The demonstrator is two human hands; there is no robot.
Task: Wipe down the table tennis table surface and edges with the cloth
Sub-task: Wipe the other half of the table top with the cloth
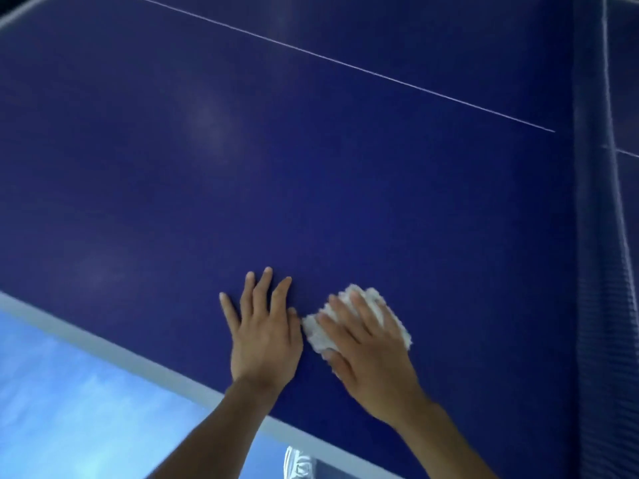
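Here, the left hand (264, 331) lies flat on the blue bench (311, 167), fingers straight and spread, near its white edge (138, 357). Just beside it, the right hand (366, 354) presses a white cloth (378, 300) onto the bench with extended fingers. Net (601, 271) at far right.

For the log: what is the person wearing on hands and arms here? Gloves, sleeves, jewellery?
Nothing shows. The left hand and right hand are bare, with no gloves or rings visible. The left forearm and right forearm are uncovered to the frame edge: no sleeves, watch or wristband. Slight blur could hide fine details.
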